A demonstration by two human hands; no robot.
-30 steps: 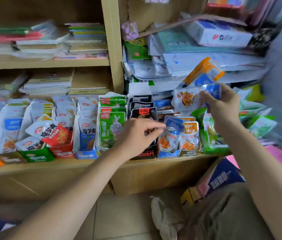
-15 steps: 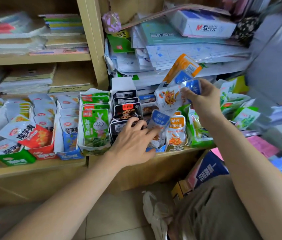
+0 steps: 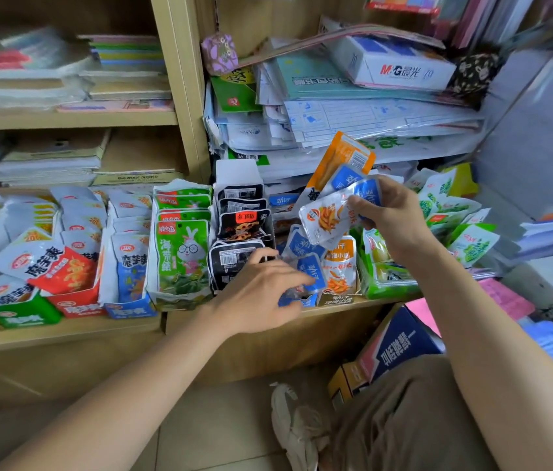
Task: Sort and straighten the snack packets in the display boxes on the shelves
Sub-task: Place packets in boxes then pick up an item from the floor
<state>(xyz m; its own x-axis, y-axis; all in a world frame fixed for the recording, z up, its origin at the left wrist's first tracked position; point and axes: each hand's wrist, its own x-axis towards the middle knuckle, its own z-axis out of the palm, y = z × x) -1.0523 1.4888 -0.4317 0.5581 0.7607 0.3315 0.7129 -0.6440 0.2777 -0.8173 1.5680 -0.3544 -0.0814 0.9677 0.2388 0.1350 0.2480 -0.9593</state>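
Your right hand (image 3: 394, 222) gripped a fan of packets (image 3: 329, 215), one orange and the rest blue-and-white, raised above the row of boxes. Your left hand (image 3: 258, 294) was down at the blue display box (image 3: 297, 300), with fingers bent onto the blue packets (image 3: 309, 270) standing in it. I couldn't tell if it pinched one or only pressed them.

My read: you were mid-sort on the blue/orange mix.
- The blue packets leaned at odd angles. Squaring them upright against the box's back wall with the left hand looked like the way to open a slot.
- The fan needed splitting by colour. Orange belonged in the orange box (image 3: 336, 297) just beside, blue in the blue one.
- Feeding one packet at a time seemed safer. They looked slick, and a fan held by one corner looked likely to slip.
- The black packets (image 3: 237, 253) on the other side touched your left thumb and already tilted, so dragging them was a risk.

Surface: a pale wooden shelf (image 3: 64, 331), with the boxes side by side at its front edge. The green rabbit packets (image 3: 181, 253) stood tidy, and the green packets (image 3: 387, 266) on the right were loose. Stationery stacks (image 3: 353, 113) were piled behind and above. Below were a tile floor (image 3: 220, 430), a carton (image 3: 400, 341) by your knee, and a shoe (image 3: 299, 423).
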